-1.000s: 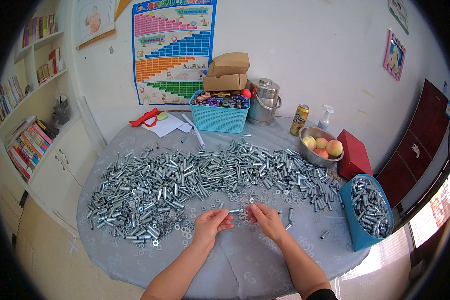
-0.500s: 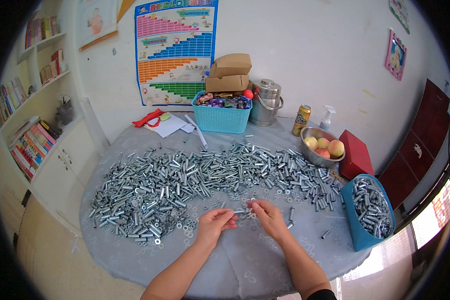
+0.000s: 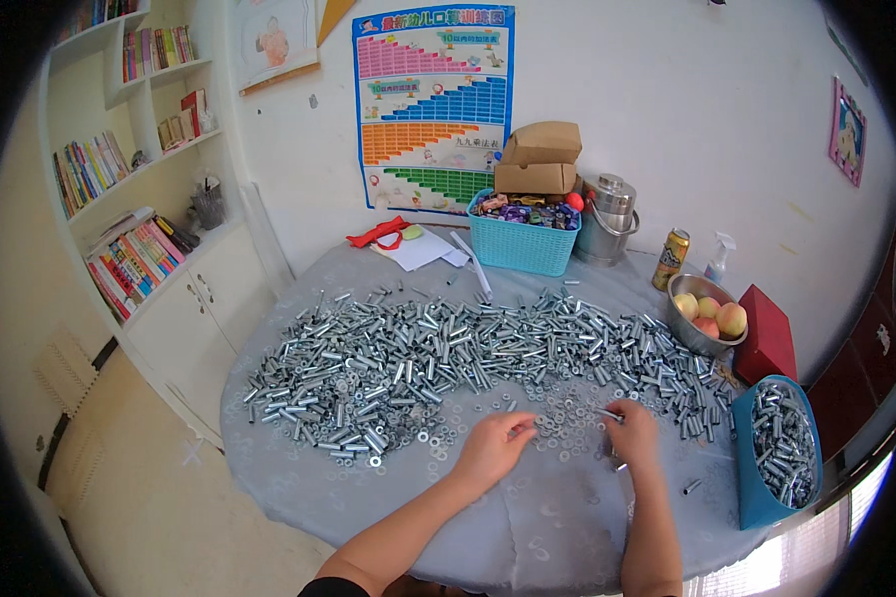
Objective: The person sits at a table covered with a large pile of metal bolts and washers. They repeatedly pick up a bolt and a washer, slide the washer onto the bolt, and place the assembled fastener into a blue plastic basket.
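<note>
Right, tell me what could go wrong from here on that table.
The blue bin, filled with metal tubes, stands close to the right edge of the table; a knock might tip it and spill them.

The small piece at the fingertips of the right hand could slip and get lost among the scattered washers.

The lone tube near the right forearm might be brushed and roll off.
</note>
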Motion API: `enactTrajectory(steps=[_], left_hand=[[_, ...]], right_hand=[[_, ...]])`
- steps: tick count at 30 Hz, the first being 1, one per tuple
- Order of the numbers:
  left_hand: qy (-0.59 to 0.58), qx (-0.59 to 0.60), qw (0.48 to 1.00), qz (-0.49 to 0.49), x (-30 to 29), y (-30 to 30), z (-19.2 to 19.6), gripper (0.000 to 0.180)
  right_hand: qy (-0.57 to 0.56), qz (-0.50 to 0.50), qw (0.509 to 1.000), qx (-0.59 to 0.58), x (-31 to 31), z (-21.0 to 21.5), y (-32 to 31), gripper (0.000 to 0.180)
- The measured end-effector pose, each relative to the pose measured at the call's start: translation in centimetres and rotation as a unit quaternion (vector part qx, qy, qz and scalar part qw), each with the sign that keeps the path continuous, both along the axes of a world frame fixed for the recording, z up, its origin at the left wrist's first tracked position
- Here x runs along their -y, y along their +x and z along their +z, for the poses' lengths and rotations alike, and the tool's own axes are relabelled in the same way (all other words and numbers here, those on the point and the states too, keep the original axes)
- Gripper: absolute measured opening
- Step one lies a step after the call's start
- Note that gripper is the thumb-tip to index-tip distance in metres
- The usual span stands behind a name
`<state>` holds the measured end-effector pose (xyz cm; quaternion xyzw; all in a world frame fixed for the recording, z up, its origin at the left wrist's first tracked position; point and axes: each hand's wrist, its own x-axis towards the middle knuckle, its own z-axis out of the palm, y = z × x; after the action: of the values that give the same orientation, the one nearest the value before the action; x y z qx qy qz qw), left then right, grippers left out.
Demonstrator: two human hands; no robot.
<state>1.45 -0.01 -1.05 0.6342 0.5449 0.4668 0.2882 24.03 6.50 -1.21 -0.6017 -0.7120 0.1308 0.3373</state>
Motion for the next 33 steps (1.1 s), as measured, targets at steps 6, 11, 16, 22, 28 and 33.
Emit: enactTrajectory(steps=[6,11,16,22,28,33], left_hand=[[0.017,-0.124,0.991,0.038,-0.7,-2.4,1.4,0.020],[0.091,-0.317,0.940,0.089,-1.2,-7.2,0.9,0.023],[0.097,-0.447,0.888,0.048,-1.7,-13.7,0.7,0.029],[0.100,-0.480,0.872,-0.004,-2.5,-13.4,0.6,0.022],[0.066,-0.526,0.848,-0.034,-3.2,-13.5,0.5,0.013],[0.090,-0.514,0.852,-0.045,-3.8,-14.3,0.1,0.012]], right_hand=[[-0.025,-0.100,0.987,0.123,-1.0,-0.6,2.8,0.019],[0.027,-0.094,0.979,0.179,-0.8,-0.8,3.5,0.018],[0.054,-0.030,0.992,0.107,0.2,0.5,0.7,0.018],[0.090,0.116,0.988,0.053,0.7,-0.7,-1.6,0.015],[0.086,0.190,0.978,0.026,1.3,-0.5,-2.9,0.012],[0.105,0.204,0.973,0.009,1.1,-0.9,-2.8,0.012]])
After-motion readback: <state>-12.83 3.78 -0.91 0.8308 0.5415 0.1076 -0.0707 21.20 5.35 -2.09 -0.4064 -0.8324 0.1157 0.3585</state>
